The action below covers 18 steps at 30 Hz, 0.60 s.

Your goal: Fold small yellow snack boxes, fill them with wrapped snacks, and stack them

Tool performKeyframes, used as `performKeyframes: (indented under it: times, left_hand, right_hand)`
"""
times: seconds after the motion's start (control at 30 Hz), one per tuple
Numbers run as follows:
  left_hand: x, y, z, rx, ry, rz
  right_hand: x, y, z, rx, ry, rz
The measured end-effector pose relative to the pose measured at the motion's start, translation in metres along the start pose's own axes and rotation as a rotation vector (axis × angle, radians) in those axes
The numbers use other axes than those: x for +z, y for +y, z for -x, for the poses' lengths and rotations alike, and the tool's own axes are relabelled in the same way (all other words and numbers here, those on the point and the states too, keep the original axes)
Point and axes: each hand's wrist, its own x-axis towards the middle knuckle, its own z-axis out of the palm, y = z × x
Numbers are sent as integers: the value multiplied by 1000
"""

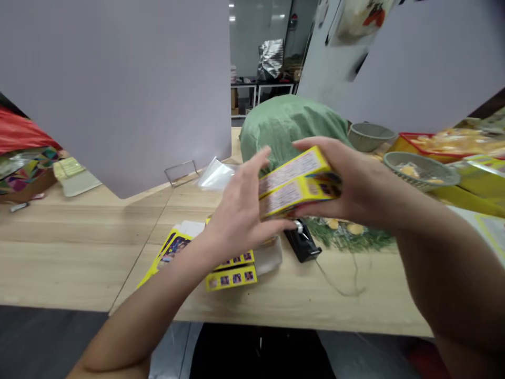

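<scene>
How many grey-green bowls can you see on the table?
2: the rear bowl is beside the green cloth; the nearer bowl is in front of the red-rimmed tray. More could be hidden behind the cloth.

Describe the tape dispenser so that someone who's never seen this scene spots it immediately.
Start at the big green cloth-covered mound at the back of the wooden table, then drop to the yellow printed packaging in the right hand. Just below sits the tape dispenser: black, unlike the yellow cartons left of it and the green garland right of it.
</scene>
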Motion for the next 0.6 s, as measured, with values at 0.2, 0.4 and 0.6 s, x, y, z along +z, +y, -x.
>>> performKeyframes:
  times: [0.2, 0.4, 0.6]
  left_hand:
    - [17, 1, 102, -275, -453, -404]
    - [23, -30, 124, -299, -523, -603]
    - [22, -29, 127, -289, -502, -621]
  right_hand:
    - [31, 39, 100, 238, 10, -433]
    - [106, 42, 130, 384, 0, -544]
    - [112, 51, 139, 348, -134, -340]
